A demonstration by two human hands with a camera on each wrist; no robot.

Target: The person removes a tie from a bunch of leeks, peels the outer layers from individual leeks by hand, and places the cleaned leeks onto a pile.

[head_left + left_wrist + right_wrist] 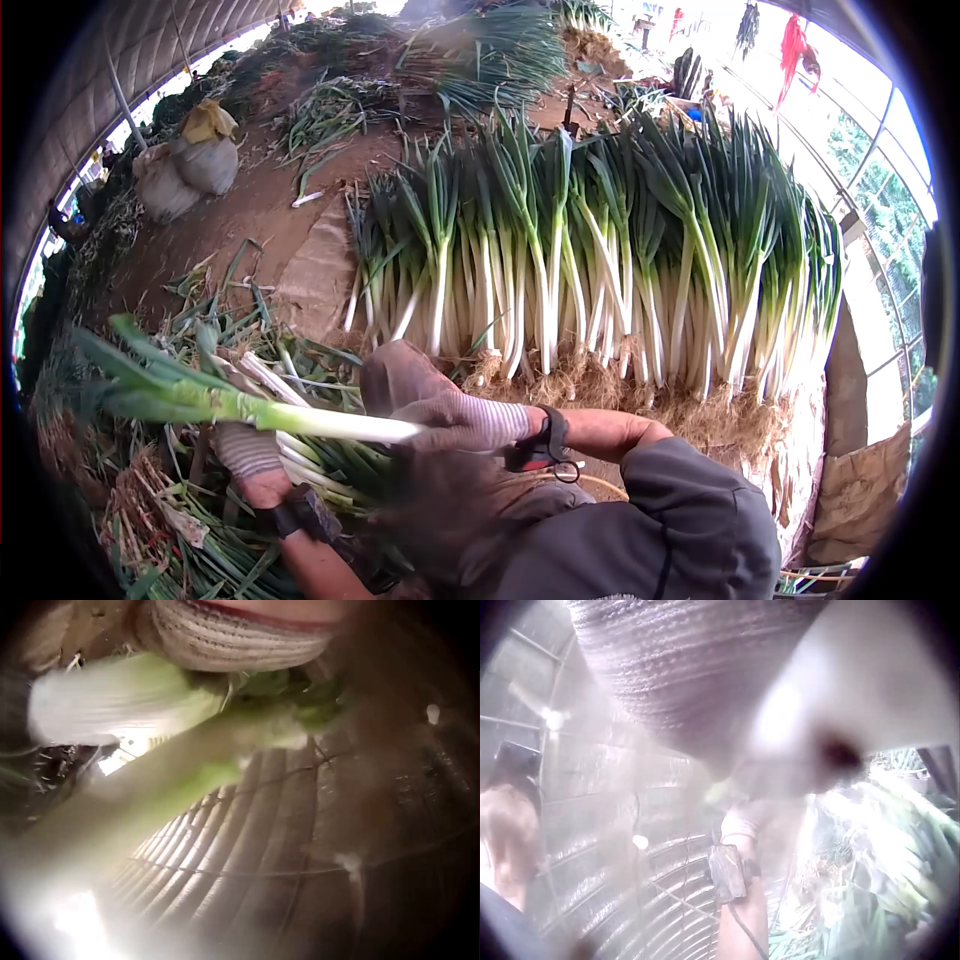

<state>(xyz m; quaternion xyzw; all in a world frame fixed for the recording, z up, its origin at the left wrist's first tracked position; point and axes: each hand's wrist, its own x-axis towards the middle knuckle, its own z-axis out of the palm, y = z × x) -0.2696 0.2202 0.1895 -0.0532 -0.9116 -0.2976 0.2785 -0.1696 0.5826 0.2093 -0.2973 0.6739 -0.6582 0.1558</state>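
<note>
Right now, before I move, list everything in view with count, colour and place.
Standing leeks: many, green-and-white, centre to right
Lifted leek: one, green-and-white, between hands
Loose leeks: several, green-and-white, lower left
Leafy heap: one, green, back
Sacks: apparently two, pale, upper left
Hanging item: one, red, upper right
Ground: brown, left of standing leeks
Wrist devices: two, dark, one per wrist
Sleeve: grey, lower right
Left hand: one, striped glove, behind lifted leek
Right hand: one, striped glove, gripping lifted leek's white end

- Leek row: centre to right
- Leafy heap: top centre, behind leek row
- Sacks: upper left
- Loose leaves: lower left
</note>
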